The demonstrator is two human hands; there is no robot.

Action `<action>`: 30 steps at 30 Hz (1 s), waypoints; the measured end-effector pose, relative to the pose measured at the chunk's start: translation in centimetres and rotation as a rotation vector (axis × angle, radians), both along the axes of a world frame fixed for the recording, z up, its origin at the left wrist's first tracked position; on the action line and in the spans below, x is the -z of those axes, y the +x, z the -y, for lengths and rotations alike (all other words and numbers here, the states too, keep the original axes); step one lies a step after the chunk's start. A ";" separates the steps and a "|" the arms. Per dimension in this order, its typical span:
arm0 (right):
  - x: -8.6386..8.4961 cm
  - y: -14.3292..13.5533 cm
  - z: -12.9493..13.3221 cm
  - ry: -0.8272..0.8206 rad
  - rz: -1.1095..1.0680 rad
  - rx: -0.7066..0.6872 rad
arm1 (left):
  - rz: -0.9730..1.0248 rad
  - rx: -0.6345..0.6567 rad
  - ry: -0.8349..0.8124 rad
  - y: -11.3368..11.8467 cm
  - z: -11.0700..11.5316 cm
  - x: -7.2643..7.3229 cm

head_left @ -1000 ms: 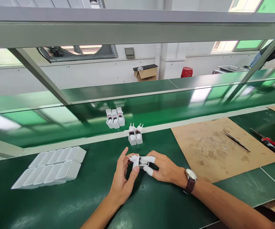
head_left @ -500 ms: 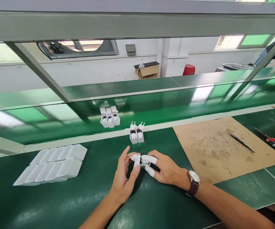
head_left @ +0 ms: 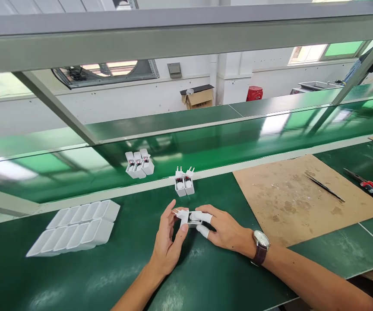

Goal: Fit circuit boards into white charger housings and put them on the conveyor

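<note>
My left hand (head_left: 166, 242) and my right hand (head_left: 222, 230) meet over the green bench and pinch one small white charger plug (head_left: 187, 218) between their fingertips. White finger cots cover two fingers of my right hand, and a watch (head_left: 259, 250) sits on that wrist. Just beyond the hands, two white charger plugs (head_left: 183, 183) stand upright, pins up, at the bench's far edge. A cluster of three open charger housings (head_left: 139, 163) rides on the conveyor belt (head_left: 225, 140) behind them.
Two rows of white plastic shells (head_left: 75, 227) lie at my left. A brown cardboard mat (head_left: 299, 198) with tweezers (head_left: 324, 187) lies to the right, red-handled pliers (head_left: 369, 188) beyond it. A grey metal frame beam (head_left: 173, 36) crosses overhead.
The three housings on the belt have drifted left. My hands keep holding the same plug in nearly the same spot.
</note>
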State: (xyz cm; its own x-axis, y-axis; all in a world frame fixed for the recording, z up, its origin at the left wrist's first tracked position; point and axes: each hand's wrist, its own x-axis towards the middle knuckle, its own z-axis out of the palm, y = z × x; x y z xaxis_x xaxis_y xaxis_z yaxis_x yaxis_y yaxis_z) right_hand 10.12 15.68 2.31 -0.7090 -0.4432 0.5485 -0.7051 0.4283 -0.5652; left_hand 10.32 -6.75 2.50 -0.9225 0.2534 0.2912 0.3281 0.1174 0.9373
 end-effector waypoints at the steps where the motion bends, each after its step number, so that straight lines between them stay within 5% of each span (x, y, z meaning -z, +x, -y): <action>1: 0.1 0.0 0.1 0.006 0.016 0.001 | 0.009 -0.002 -0.001 0.0 0.1 0.0; 7: 0.2 -0.1 0.6 -0.058 0.091 -0.021 | -0.012 0.042 0.059 -0.6 0.2 0.1; 12: -0.9 -0.4 1.3 -0.704 0.792 -0.127 | -0.230 -0.008 -0.090 -0.4 -0.5 0.4; 15: -1.3 -0.5 1.5 -0.922 1.143 -0.228 | -0.369 -0.097 -0.193 -0.2 -0.7 0.6; 20: -1.6 -0.4 1.5 -0.888 1.265 -0.343 | -0.499 -0.107 -0.199 -0.3 -0.6 0.6; 30: -1.1 -0.4 1.6 -0.903 1.264 -0.359 | -0.494 -0.078 -0.201 -0.4 -0.7 0.4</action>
State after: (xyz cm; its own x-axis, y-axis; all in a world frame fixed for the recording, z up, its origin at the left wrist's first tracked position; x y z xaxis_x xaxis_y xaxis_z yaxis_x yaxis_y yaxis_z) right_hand 9.71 14.12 3.40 -0.8264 -0.5497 -0.1220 0.4073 -0.4339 -0.8036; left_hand 9.89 -6.05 2.08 -0.7061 0.2849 0.6483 0.7076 0.3203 0.6299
